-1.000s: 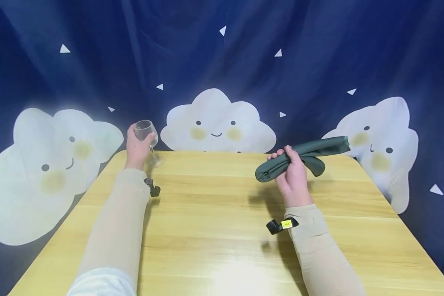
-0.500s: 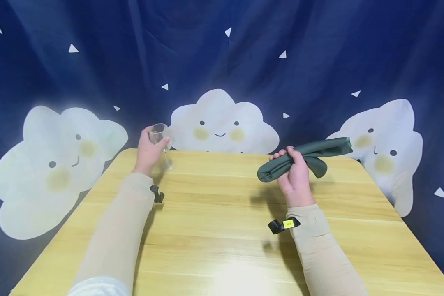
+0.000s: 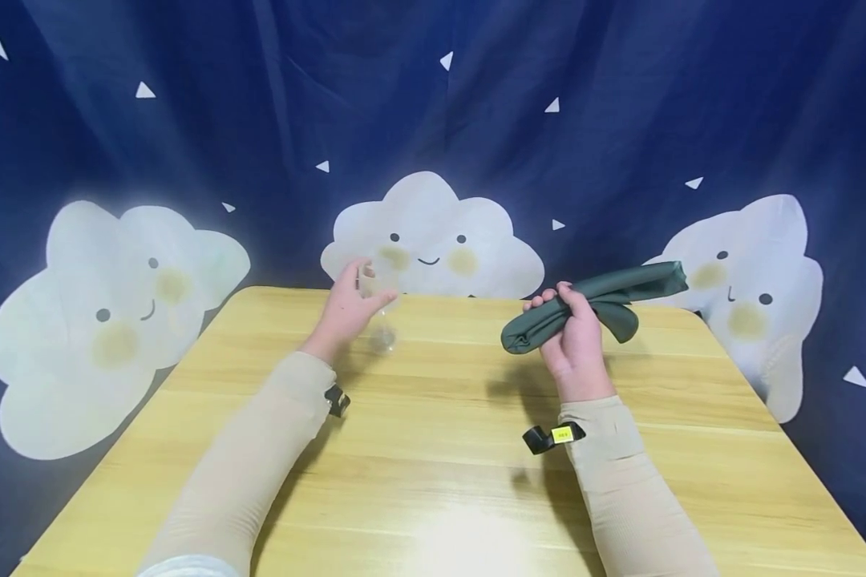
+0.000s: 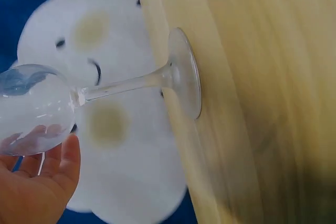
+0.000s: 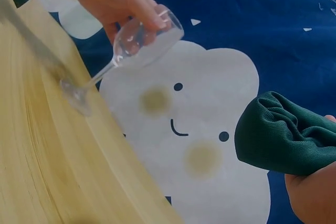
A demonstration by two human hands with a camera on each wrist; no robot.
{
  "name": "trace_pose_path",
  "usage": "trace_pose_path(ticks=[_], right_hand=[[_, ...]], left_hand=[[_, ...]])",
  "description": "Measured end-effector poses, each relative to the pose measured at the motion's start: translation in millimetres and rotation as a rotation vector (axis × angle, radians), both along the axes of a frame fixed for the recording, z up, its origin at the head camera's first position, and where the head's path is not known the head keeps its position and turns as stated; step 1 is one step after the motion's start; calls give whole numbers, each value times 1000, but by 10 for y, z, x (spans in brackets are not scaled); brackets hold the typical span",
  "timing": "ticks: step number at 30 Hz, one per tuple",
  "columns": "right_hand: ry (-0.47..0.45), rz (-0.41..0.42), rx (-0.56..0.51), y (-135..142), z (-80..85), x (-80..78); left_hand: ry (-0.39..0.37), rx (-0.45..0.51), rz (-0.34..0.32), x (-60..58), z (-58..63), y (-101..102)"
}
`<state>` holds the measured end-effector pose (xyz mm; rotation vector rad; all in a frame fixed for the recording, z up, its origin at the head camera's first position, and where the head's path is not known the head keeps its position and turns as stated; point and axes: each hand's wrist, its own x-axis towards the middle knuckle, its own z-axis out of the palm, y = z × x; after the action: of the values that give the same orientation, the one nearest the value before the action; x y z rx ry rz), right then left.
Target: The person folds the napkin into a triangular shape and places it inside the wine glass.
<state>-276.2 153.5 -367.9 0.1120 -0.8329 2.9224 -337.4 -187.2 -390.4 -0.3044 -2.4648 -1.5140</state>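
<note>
My left hand (image 3: 350, 308) holds a clear stemmed wine glass (image 4: 126, 85) by its bowl, with fingers and thumb around the sides. The glass is upright, its round foot close over the table toward the far edge. In the right wrist view the same glass (image 5: 142, 40) shows the thumb across the bowl near the rim. My right hand (image 3: 576, 340) grips a dark green folded cloth (image 3: 534, 324) around its middle, raised above the table. One rolled end of the green cloth (image 5: 278, 135) points left, and a longer flap and a loop stick out to the right.
The wooden table (image 3: 418, 417) spreads beneath both hands, its far edge just beyond them. Behind it hangs a dark blue curtain (image 3: 375, 88) printed with smiling white clouds and small triangles. A small black camera (image 3: 548, 437) is worn on the right wrist, another black camera (image 3: 337, 401) on the left.
My left hand has carried the wine glass to the right, from the table's far left toward the middle. The right hand with the green cloth has stayed nearly still.
</note>
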Motion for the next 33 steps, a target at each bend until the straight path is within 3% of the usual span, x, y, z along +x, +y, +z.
trace_pose_path(ticks=[12,20,27,33], right_hand=[[57,14,40,12,107,58],[122,24,61,-1,246,114],[165,37,71,30,448,141],[231,21,117,24,661,160]], left_hand=[[-74,-39,-175,383,68,659],[-84,-16,-267,617,34,1031],[-94,13,-380,747,26,1236],[-66,-37,-412,798,53,1306]])
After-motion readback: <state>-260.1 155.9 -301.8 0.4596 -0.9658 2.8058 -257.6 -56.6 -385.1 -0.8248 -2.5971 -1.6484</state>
